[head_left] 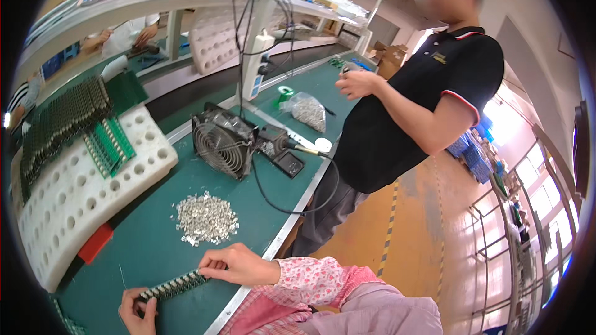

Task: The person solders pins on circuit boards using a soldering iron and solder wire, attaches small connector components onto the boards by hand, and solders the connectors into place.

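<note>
A narrow green circuit board strip (pixel 177 286) with a row of small metal parts lies tilted at the near edge of the bench. My left hand (pixel 138 314) grips its left end between thumb and fingers. At the strip's right end, the fingers of my right hand (pixel 239 264) are pinched together against it; whatever sits between those fingertips is too small to make out. Just beyond my hands, a pile of small silvery metal pieces (pixel 207 218) is heaped on the green bench top (pixel 149 236).
Left, a white foam block with holes (pixel 81 180) carries rows of green boards (pixel 108 146). A red object (pixel 95 243) sits under its edge. Beyond the pile are a black fan (pixel 222 142), a cabled soldering stand (pixel 282 152) and a bag of pieces (pixel 308 111). A person (pixel 416 105) stands right.
</note>
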Demonstrator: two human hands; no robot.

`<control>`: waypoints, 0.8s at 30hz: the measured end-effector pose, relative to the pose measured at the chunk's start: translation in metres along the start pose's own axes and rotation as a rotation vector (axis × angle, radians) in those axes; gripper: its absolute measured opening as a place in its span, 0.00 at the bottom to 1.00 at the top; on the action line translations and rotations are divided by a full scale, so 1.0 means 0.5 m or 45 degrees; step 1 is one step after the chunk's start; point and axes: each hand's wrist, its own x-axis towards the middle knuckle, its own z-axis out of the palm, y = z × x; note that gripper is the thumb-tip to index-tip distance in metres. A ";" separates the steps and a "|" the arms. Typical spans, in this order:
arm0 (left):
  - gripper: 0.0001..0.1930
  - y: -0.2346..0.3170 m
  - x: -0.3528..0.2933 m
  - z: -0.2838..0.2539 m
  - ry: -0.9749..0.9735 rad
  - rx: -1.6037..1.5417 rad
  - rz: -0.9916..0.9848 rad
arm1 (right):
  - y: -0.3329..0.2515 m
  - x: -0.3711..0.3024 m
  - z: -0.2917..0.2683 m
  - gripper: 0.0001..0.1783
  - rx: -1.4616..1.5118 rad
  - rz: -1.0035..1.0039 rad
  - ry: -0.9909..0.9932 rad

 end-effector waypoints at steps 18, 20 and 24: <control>0.13 0.130 0.048 0.119 0.052 0.706 0.756 | -0.007 -0.043 0.054 0.09 0.156 0.055 0.223; 0.12 0.130 0.051 0.126 0.066 0.714 0.777 | -0.005 -0.049 0.049 0.10 0.130 0.065 0.208; 0.10 0.131 0.054 0.134 0.093 0.662 0.784 | 0.014 -0.053 -0.001 0.17 -0.016 0.066 0.309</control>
